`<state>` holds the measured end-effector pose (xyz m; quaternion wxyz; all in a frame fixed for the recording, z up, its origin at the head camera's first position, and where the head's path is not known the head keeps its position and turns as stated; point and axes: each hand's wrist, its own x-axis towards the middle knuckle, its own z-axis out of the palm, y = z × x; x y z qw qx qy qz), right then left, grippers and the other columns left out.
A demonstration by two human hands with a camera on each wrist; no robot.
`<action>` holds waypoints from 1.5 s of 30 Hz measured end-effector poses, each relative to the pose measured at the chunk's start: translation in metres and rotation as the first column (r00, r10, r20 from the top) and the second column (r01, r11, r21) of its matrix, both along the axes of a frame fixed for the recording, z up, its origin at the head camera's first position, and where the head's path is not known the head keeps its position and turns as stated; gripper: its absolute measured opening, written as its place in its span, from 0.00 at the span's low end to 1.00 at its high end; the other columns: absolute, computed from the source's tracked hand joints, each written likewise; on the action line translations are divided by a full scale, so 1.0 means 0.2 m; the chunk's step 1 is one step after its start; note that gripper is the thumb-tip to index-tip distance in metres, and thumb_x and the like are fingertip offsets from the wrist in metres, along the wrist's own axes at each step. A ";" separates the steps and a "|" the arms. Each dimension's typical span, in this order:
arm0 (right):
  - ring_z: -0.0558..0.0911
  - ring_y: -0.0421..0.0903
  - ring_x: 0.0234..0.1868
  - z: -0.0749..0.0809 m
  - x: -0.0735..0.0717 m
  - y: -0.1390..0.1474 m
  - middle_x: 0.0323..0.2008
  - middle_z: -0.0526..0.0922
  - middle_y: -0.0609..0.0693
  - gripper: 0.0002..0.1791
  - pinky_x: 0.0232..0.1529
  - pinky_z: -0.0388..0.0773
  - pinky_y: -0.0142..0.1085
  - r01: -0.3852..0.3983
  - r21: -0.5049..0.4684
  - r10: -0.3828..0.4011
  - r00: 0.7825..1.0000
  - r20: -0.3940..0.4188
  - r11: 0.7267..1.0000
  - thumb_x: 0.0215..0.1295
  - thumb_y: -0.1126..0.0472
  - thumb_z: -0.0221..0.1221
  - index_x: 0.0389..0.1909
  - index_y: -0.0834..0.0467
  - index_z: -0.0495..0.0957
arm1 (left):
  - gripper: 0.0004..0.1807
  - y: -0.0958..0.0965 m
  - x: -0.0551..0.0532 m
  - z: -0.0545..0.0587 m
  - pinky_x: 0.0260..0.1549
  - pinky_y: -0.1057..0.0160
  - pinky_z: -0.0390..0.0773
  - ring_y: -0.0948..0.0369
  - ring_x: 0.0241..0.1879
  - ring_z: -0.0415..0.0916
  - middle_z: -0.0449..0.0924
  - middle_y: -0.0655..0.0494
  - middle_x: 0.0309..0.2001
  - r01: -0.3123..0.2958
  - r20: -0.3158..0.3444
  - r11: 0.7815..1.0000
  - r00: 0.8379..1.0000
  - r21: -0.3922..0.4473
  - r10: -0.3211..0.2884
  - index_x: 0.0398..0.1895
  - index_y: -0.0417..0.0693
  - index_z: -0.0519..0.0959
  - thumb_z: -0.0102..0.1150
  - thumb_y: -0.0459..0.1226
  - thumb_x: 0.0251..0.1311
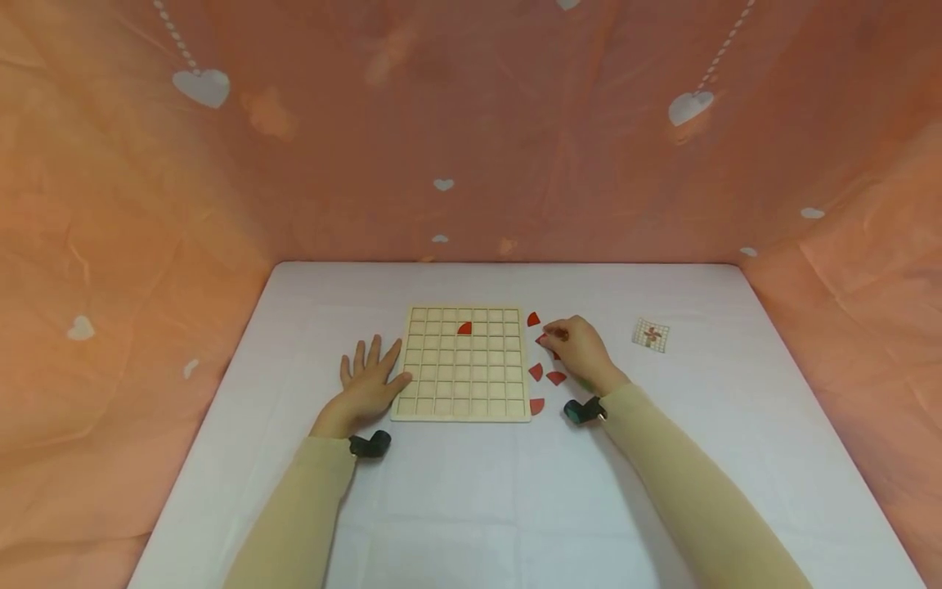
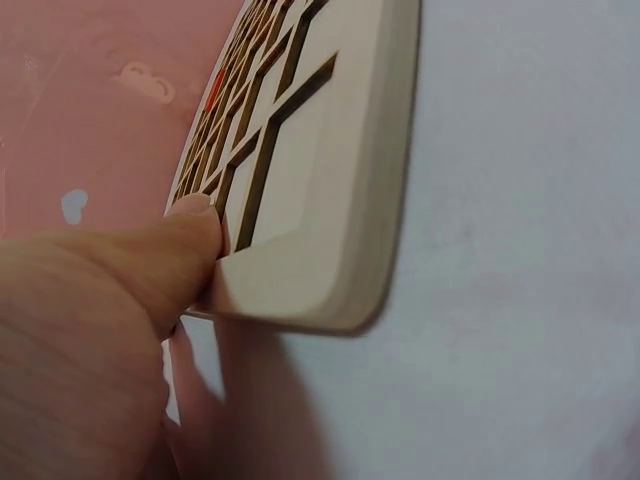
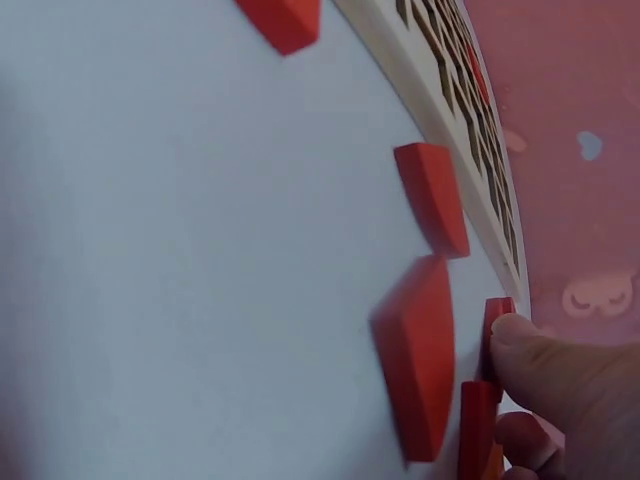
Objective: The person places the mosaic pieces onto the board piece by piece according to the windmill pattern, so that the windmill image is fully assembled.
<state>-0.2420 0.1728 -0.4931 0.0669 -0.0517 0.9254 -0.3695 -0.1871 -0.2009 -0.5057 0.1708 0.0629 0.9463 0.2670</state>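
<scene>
Pale wood forms a square board divided into a grid of shallow compartments (image 1: 462, 370), lying flat on a white cloth-covered table (image 1: 456, 491). One glossy red quarter-circle tile (image 1: 465, 328) sits in the board's second row from the far edge, in the middle column.

On the board's left side, a person's left hand (image 1: 368, 386) lies with its fingers spread wide; the thumb rests on the board's edge, as the left wrist view shows up close. On the other side, the right hand (image 1: 586, 353) has its fingers drawn narrow, pinching a small red wedge (image 1: 541, 339) between thumb and fingertip, just beside the board (whether the wedge is lifted off the cloth, I cannot tell).

More flat red pieces (image 1: 556, 378) are scattered along the board's right side: one near the far corner, two close together lower down, one by the near corner, and another partly hidden by the right hand. Well apart to the right lies a small square card printed with a red pinwheel on a grid (image 1: 651, 335).

Both arms wear cream sleeves (image 1: 677, 474). Peach-pink fabric with white hearts (image 1: 508, 123) hangs around the table.
</scene>
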 end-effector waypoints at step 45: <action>0.77 0.44 0.32 -0.08 0.00 -0.63 0.29 0.79 0.46 0.09 0.35 0.73 0.38 0.058 -0.185 -0.066 0.997 -0.037 0.981 0.66 0.52 0.62 0.36 0.53 0.77 | 0.39 0.00 0.00 0.01 0.60 0.40 0.13 0.44 0.70 0.10 0.21 0.41 0.75 0.000 0.006 1.000 1.000 0.008 0.000 0.78 0.52 0.42 0.41 0.55 0.72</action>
